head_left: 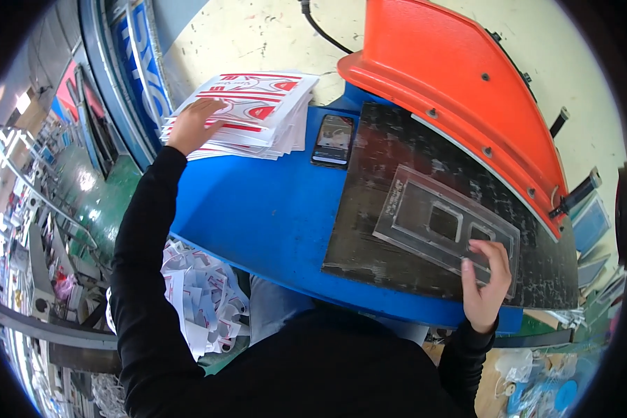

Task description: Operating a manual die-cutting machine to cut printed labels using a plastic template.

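Observation:
At the far left of the blue table (258, 202), my left hand (196, 127) lies on a stack of white sheets (272, 97) printed in red. Its fingers are stretched over the top sheet, thumb apart. A clear plastic cutting die (414, 209) with rectangular cutouts rests on the dark, scuffed board (369, 258) to the right. My right hand (491, 279) grips this die at its near right part. The thumb is by the near edge and the fingers curl at one cutout; the palm hides the corner behind it.
A large orange press arm (460, 76) stands over the board's far side. A phone (333, 141) with a lit screen lies between stack and board. Below the table's near left edge is a heap of paper scraps (205, 296). Blue metal framing (111, 76) rises at the left.

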{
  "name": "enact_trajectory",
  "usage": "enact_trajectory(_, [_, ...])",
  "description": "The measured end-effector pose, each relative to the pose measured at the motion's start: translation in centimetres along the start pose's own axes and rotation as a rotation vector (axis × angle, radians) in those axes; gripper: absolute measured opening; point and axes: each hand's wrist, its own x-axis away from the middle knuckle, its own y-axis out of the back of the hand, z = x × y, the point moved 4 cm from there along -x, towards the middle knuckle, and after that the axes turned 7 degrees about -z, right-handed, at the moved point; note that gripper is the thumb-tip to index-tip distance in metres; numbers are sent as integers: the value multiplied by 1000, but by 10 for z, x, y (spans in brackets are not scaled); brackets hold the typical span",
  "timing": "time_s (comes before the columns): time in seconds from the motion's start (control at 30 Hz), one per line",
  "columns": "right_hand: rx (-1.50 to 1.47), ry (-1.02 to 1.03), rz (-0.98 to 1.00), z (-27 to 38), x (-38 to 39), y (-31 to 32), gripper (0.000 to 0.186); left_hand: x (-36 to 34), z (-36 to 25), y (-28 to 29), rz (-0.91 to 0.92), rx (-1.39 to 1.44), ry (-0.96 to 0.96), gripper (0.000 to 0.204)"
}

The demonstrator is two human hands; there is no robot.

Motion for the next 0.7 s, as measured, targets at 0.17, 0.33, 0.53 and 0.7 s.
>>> enact_trajectory(0.17, [307,103,231,-12,6,7,52,-13,29,6,-22,50,457,35])
enact_trajectory(0.33, [352,131,279,-33,2,20,52,-62,-77,34,-192,372,523,40])
enact_trajectory(0.53, [338,213,275,-47,0,24,52,-58,-185,27,-40,992,618,34])
enact_trajectory(0.7, [390,227,245,-45,-3,51,52,-65,-259,27,66,1219,606,32])
